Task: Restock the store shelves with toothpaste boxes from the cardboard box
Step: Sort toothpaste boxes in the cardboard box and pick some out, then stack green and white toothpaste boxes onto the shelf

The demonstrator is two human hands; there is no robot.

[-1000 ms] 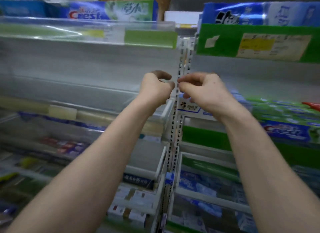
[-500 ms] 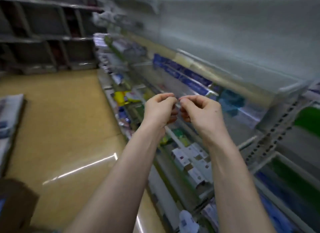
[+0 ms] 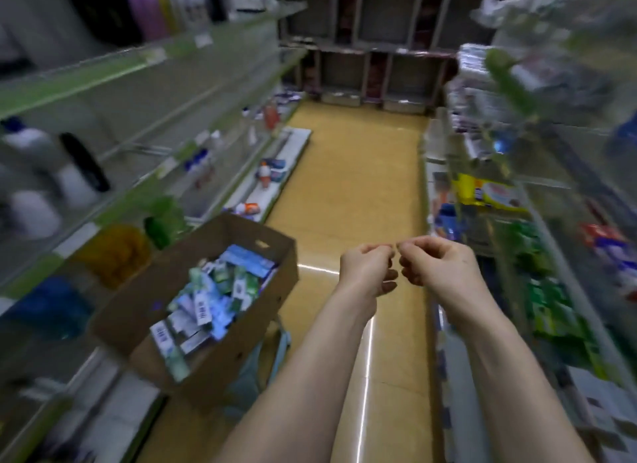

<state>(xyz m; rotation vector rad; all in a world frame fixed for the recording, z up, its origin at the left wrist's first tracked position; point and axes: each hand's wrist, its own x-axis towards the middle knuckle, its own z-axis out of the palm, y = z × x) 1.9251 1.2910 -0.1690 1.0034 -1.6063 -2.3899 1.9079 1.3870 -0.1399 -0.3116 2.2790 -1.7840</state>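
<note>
curling left hand [image 3: 367,269] and right hand [image 3: 437,269] fingertip to fingertip above the aisle floor [image 3: 344,193], holding nothing discernible, near the cardboard box [image 3: 283,276] brimming with toothpaste boxes [image 3: 213,297] (restocking seemingly far from done, much stock waiting unshelved).

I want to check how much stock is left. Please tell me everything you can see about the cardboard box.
The cardboard box is brown, open on top, with small holes in its side wall. It stands at the aisle's left, beside the shelves, on something pale blue. Blue, green and white toothpaste boxes lie jumbled inside.
</note>
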